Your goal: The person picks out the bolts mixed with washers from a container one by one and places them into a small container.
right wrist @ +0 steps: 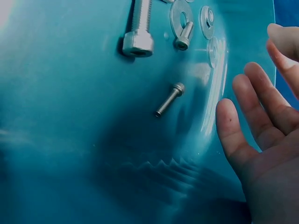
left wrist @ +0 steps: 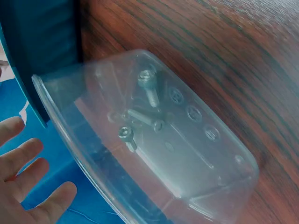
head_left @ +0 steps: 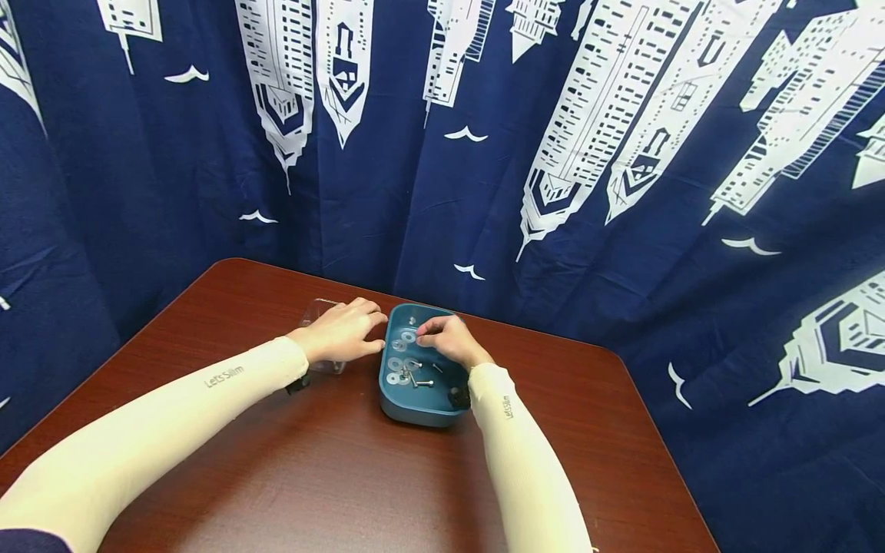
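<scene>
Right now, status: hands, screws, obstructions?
Left hand near clear box, holding nothing. Right hand over blue bin, grip unclear. Screws in both. No obstruction visible.

Bolts [right wrist: 139, 35], washers [head_left: 396, 363] in blue bin [head_left: 418, 417]

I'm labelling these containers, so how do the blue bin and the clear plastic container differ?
The blue bin is opaque, while the clear plastic container is see-through. The blue bin looks larger in the head view than the partly hidden clear plastic container. Both hold metal bolts and rest on the table.

The left sleeve [head_left: 173, 422] and right sleeve [head_left: 528, 468] both read "Let's Slim".
</scene>
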### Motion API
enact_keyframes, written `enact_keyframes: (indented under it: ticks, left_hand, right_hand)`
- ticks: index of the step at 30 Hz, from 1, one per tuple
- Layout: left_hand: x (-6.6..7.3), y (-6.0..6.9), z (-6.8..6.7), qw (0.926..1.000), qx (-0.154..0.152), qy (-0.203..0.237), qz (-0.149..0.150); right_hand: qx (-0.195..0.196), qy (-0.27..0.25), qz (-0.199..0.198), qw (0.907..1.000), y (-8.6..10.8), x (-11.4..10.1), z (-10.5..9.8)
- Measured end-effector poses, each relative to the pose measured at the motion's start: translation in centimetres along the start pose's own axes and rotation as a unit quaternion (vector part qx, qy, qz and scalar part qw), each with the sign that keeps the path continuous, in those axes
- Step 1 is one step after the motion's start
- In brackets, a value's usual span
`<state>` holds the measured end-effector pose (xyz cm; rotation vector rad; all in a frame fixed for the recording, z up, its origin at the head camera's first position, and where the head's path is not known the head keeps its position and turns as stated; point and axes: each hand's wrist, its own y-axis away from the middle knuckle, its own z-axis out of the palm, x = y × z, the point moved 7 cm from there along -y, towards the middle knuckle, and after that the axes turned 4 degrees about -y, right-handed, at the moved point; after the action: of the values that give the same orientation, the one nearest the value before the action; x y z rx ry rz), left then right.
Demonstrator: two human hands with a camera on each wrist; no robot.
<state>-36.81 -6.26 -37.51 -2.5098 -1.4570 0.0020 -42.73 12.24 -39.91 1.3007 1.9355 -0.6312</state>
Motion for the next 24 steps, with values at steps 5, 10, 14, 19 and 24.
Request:
enact_keyframes:
  ticks: [5, 10, 14, 19, 24]
  left_hand:
    - [0.4, -0.3, 0.3, 1.0, -0.006, -0.001, 0.006]
    - [0.6, -0.4, 0.9, 0.9999, -0.009, -0.011, 0.008]
    - [0.8, -0.5, 1.0, 0.9999, -0.011, -0.007, 0.008]
    - [1.0, -0.7, 0.7, 0.9999, -0.012, 0.003, 0.006]
    - [0.8, -0.9, 0.7, 0.9999, -0.015, 0.005, 0.003]
  right_hand:
    - [-0.016, -0.004, 0.007, 0.9998, 0.0, 0.1, 0.5]
    - [-0.032, 0.004, 0.002, 0.9995, 0.2, 0.3, 1.2]
    - [-0.05, 0.009, 0.013, 0.9986, 0.5, 0.5, 1.9]
    - [-0.072, 0.019, 0.024, 0.997, 0.4, 0.9, 2.6]
    - [-0.092, 0.036, 0.023, 0.9948, 0.2, 1.0, 2.7]
